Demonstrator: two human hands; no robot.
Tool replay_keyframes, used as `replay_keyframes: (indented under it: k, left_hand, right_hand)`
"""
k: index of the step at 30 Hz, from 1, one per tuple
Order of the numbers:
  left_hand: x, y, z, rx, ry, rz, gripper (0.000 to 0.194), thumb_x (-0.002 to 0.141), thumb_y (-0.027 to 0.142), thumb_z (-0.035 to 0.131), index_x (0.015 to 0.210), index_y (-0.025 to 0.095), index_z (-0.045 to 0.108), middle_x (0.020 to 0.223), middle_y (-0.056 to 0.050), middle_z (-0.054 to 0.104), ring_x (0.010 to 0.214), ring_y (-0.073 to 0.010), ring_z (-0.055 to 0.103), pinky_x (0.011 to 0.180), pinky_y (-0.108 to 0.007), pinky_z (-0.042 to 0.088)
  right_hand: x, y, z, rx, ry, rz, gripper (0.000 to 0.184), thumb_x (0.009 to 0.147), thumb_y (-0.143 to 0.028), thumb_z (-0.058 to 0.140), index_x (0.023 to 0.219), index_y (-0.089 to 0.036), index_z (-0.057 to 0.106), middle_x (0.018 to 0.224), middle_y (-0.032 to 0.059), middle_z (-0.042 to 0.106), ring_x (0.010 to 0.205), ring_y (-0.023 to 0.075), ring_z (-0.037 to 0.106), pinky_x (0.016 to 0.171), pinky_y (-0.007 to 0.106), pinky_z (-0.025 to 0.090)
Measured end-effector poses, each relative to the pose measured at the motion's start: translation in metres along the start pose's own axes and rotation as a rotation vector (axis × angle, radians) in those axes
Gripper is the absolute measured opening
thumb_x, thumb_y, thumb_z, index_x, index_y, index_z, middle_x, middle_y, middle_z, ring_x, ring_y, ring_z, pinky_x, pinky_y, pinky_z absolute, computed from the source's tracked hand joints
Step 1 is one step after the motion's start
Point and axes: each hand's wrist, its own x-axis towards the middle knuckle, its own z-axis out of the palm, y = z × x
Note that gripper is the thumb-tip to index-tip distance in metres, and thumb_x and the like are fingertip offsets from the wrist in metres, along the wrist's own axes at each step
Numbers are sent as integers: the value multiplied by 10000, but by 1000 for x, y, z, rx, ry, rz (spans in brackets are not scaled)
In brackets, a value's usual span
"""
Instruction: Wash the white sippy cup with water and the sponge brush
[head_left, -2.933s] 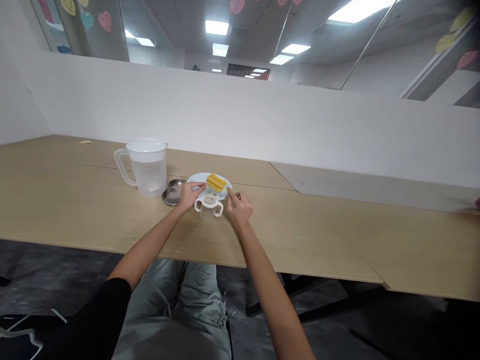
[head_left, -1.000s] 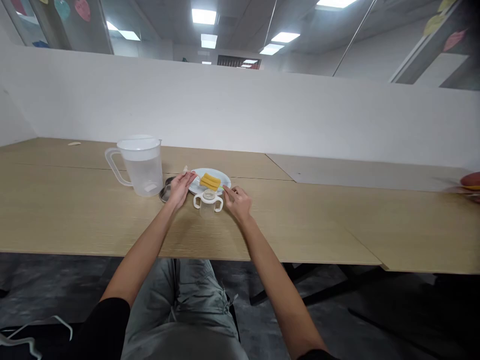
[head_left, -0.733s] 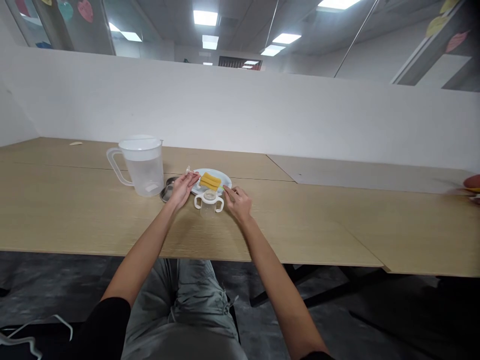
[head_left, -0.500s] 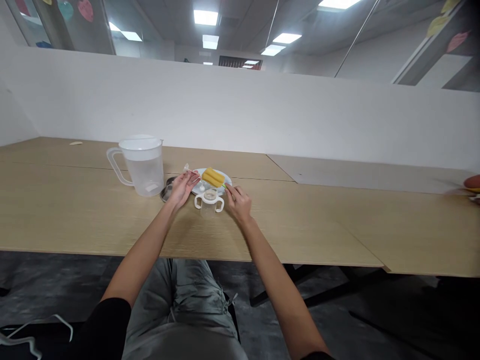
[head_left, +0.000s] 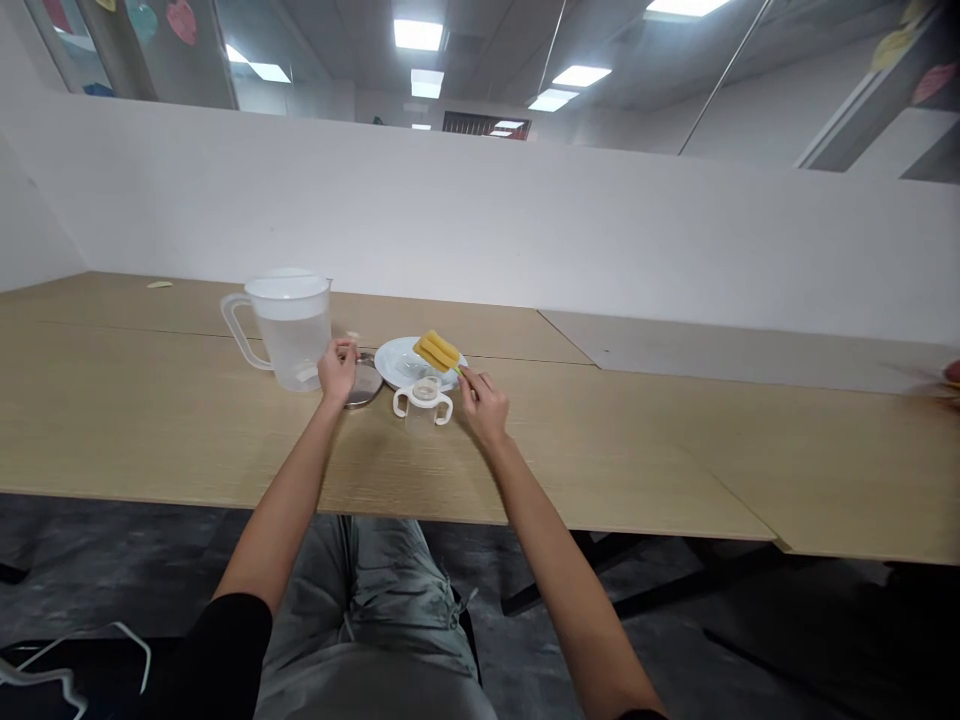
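Left hand [head_left: 337, 371] has shifted left, beside a translucent plastic jug [head_left: 292, 335], its grip unclear. Right hand [head_left: 485, 405] grasps a green-handled yellow ridged block [head_left: 436, 350].

Right hand [head_left: 484, 403] gripping yellow popsicle-looking thing [head_left: 436, 351] over right edge of plate [head_left: 388, 359], left hand [head_left: 338, 370] at metal dish's [head_left: 364, 384] left edge.
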Motion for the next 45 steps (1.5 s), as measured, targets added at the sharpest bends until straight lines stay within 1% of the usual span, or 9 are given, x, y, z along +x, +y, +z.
replay_keyframes:
  k: [4,8,15,21,25,30,39,42,45]
  left_hand:
    - [-7,-4,-5,425,-105,40,138,872,265,529,935,190,626,839,-79,707,826,-217,651,760,-298,452]
    - [-10,-7,-4,576,-182,60,185,871,220,514,1021,193,621,956,-115,700,895,-253,643,798,-334,450]
    - [-6,-20,-2,558,-181,86,285,847,122,456,1064,160,637,1045,-160,682,960,-270,640,877,-371,452]
    - [-3,-28,0,515,-159,53,291,773,115,535,1018,178,680,824,-128,714,894,-281,665,853,-376,474]
    - [-3,-24,-2,622,-197,63,380,749,60,509,1078,157,674,922,-167,713,938,-311,660,868,-408,469]
    - [-4,-18,-4,474,-242,196,440,737,40,508,1123,190,655,1054,-118,699,992,-258,644,907,-361,470]
    - [-8,-3,-4,318,-180,140,347,850,162,519,1181,180,619,1034,-119,703,877,-234,679,900,-338,452]
    - [-9,-2,-4,375,-226,148,334,913,242,435,1194,180,604,910,-108,726,886,-247,674,889,-345,451]
    - [-10,-5,-2,518,-342,139,335,941,307,383,1109,177,642,791,-109,722,898,-259,668,871,-343,457]
  right_hand:
    - [0,0,0,14,-11,10,353,954,-351,400,1079,-183,685,755,44,632,590,98,528,580,216,398]
    - [0,0,2,21,-13,24,345,948,-357,413,1061,-186,690,752,43,637,591,102,537,576,220,398]
    - [-1,2,3,35,-13,36,324,937,-357,439,1041,-188,695,806,57,660,624,110,573,576,218,413]
    - [-1,3,4,14,-3,40,327,939,-364,435,1024,-187,697,817,57,669,656,115,594,591,217,414]
    - [-1,5,5,7,15,40,326,938,-367,442,1021,-185,698,812,54,670,632,109,581,579,217,402]
    - [-2,5,5,3,12,44,328,937,-373,441,1023,-185,697,820,60,667,667,119,586,592,223,405]
    - [-2,5,6,-3,30,42,335,939,-376,439,1009,-178,699,806,56,672,607,107,567,563,219,386]
    - [-1,5,5,-5,25,41,339,940,-379,435,1012,-175,697,803,55,669,614,109,569,573,219,389]
    - [-1,5,5,4,14,52,339,939,-380,431,1008,-180,697,809,56,668,638,114,578,584,220,391]
